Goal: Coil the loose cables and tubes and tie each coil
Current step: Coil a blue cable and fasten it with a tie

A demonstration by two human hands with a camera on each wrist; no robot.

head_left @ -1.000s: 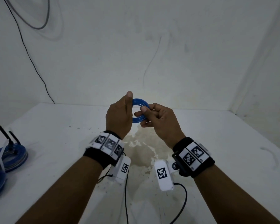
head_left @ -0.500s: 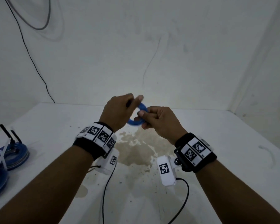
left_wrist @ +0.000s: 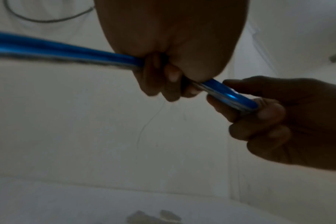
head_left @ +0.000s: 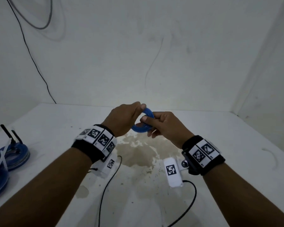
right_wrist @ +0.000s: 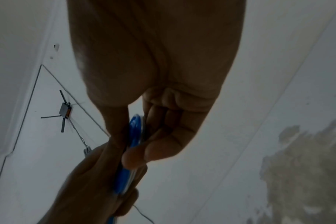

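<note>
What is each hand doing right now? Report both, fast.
Left hand: closed, fingers gripping the blue coil.
Right hand: closed, pinching the same coil.

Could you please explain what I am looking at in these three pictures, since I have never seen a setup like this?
No machine works here: a person uses bare hands, with a camera strapped on each wrist and one on the head. The wide picture is the head view; the two dark ones look along each hand at its fingers. The left hand and the right hand together grip a small blue tube coil above a stained white table. The left wrist view shows the same blue tube pinched between both hands. At the table's left edge lie larger blue coils, with black and white ties sticking out of them.
</note>
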